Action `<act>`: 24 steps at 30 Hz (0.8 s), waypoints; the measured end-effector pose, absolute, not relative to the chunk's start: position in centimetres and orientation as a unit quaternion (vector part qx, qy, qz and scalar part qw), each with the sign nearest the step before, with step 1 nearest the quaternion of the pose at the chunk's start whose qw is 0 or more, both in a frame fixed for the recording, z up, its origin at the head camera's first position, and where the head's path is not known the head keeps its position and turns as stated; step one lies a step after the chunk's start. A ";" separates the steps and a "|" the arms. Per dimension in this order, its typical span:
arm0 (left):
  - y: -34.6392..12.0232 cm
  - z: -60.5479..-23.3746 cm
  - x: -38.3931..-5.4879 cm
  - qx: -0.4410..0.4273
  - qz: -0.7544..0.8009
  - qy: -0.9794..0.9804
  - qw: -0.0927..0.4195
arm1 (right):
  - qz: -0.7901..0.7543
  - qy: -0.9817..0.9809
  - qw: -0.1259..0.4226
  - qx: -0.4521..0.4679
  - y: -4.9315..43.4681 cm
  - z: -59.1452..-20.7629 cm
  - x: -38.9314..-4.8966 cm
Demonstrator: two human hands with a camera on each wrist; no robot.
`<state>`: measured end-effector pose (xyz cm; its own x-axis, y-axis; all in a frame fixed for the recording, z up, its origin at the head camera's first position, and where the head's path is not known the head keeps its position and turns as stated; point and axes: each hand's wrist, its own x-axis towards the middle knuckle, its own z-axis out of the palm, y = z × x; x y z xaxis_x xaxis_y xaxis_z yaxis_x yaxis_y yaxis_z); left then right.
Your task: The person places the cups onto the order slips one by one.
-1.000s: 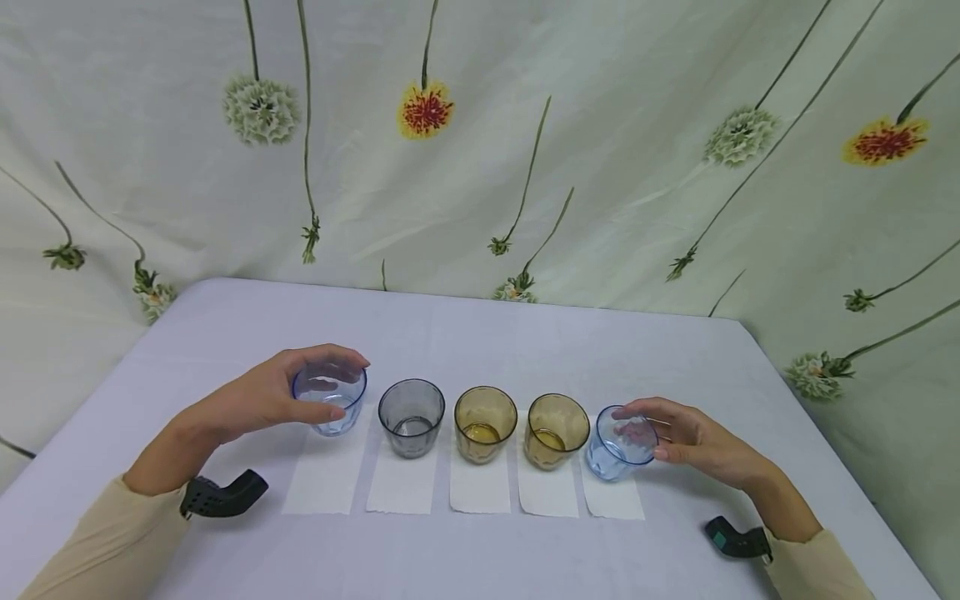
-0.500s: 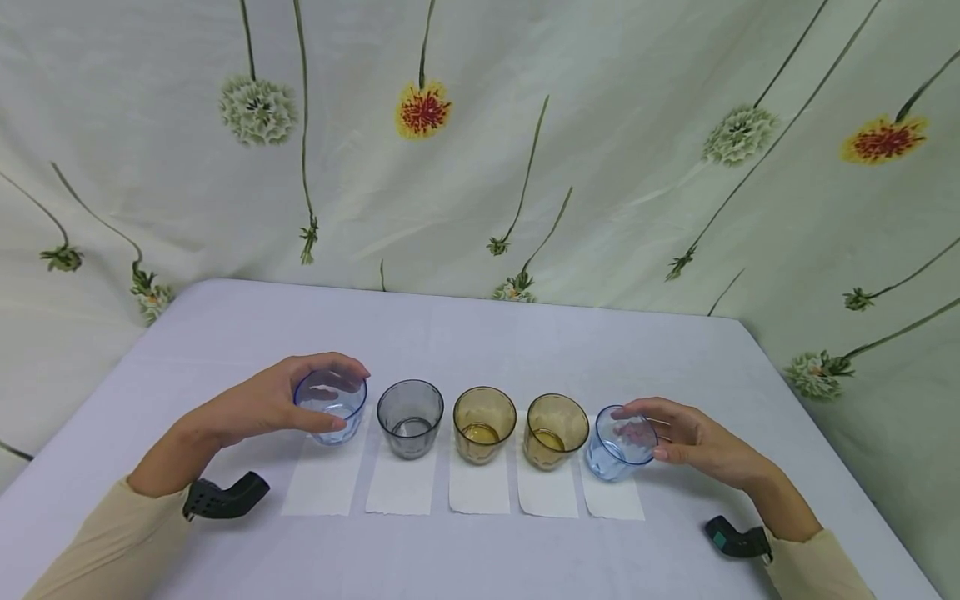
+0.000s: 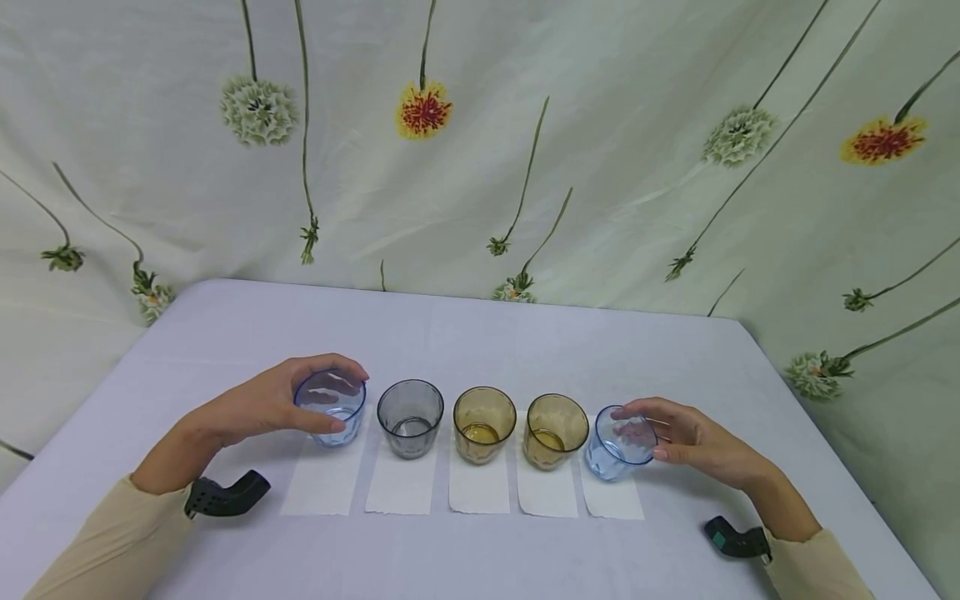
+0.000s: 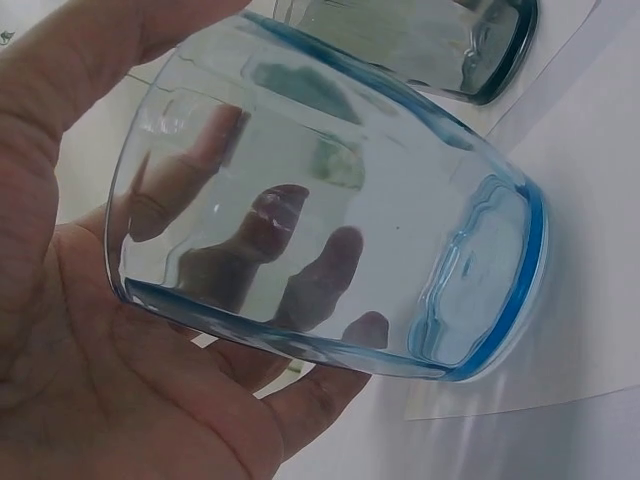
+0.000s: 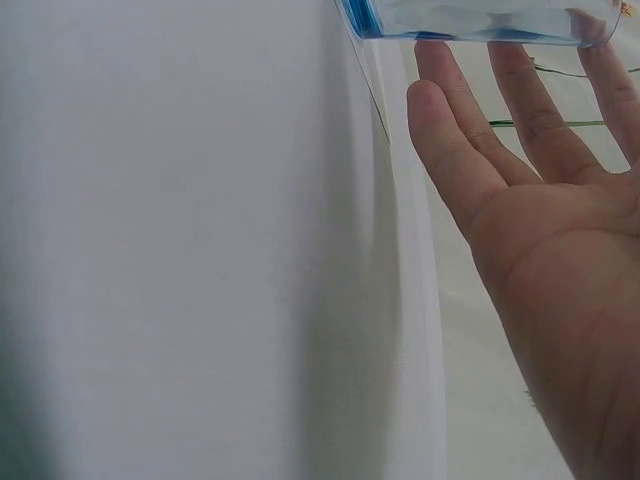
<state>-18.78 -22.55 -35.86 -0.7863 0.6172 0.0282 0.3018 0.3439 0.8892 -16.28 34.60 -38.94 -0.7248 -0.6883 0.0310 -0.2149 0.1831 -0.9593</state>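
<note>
My left hand [image 3: 300, 396] grips a clear blue glass [image 3: 336, 415], thumb on the near side and fingers round the far side. In the left wrist view, fingers show through its wall and the base is at a white paper strip. At the row's right end stands another blue glass [image 3: 615, 457]. My right hand [image 3: 686, 433] holds it lightly, index finger behind the rim and thumb at the near right side. In the right wrist view, fingertips [image 5: 510, 60] touch the glass; the thumb is out of frame.
Between the blue glasses stand a grey glass [image 3: 410, 423] and two amber ones, the left amber glass [image 3: 483, 429] and right amber glass [image 3: 555, 435]. White paper strips [image 3: 400, 492] lie under the row on a white-covered table [image 3: 480, 558]. A flower-patterned cloth [image 3: 600, 125] hangs behind.
My left hand has lowered the left blue glass slightly toward its paper strip and toward me. My right hand and the other glasses have stayed still.
</note>
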 end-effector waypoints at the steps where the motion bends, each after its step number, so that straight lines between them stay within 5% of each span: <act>1: -22.5 -35.9 -18.8 0.286 0.497 0.804 0.159 | -0.562 0.738 0.210 -0.308 34.6 -38.9 -16.3; 24: -22.5 -35.7 -18.5 0.277 0.475 0.821 0.153 | -0.562 0.741 0.210 -0.302 34.5 -38.8 -16.2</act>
<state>-18.47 -22.50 -35.67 -0.8001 0.5998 0.0117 0.3086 0.3948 0.8654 -16.16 34.45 -38.80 -0.7296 -0.6833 0.0270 -0.2109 0.1872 -0.9594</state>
